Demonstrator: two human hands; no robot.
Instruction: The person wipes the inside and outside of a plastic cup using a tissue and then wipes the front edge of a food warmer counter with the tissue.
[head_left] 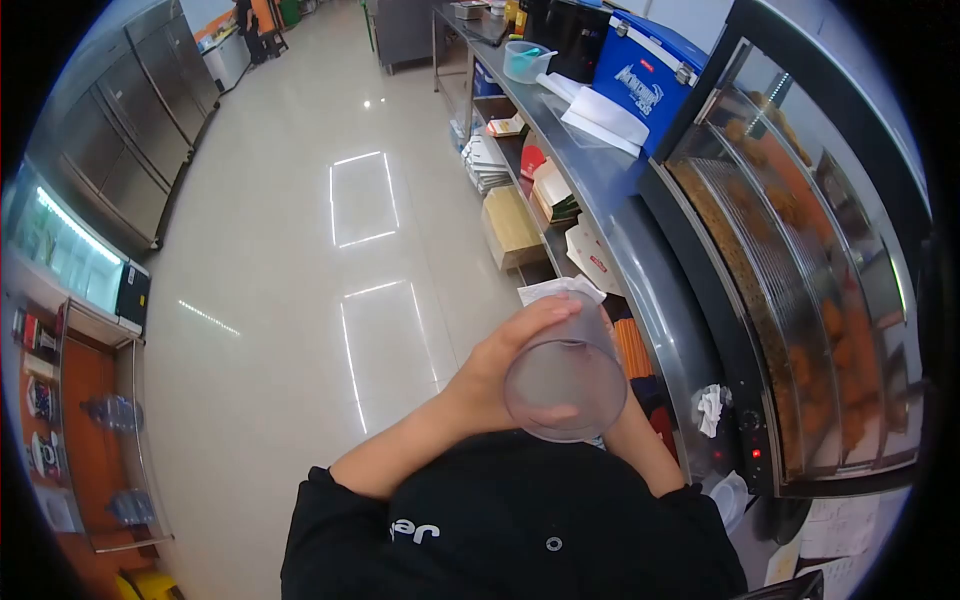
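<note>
A clear plastic cup [567, 395] is held up in front of my chest, its wide round end toward me. My left hand [510, 350] is closed around its left side, with fingers showing over the top and through the plastic. A sheet of white paper towel [545, 288] lies against the far end of the cup. My right hand [608, 335] is closed behind the cup's right side against the paper towel; most of its fingers are hidden by the cup.
To my right runs a steel counter [625, 225] with a blue cooler box [645, 85], a glass food warmer [790, 260] and a crumpled tissue [710, 410]. Boxes [510, 225] fill the shelf below. Steel cabinets [130, 110] stand left. Far off is a person [248, 30].
</note>
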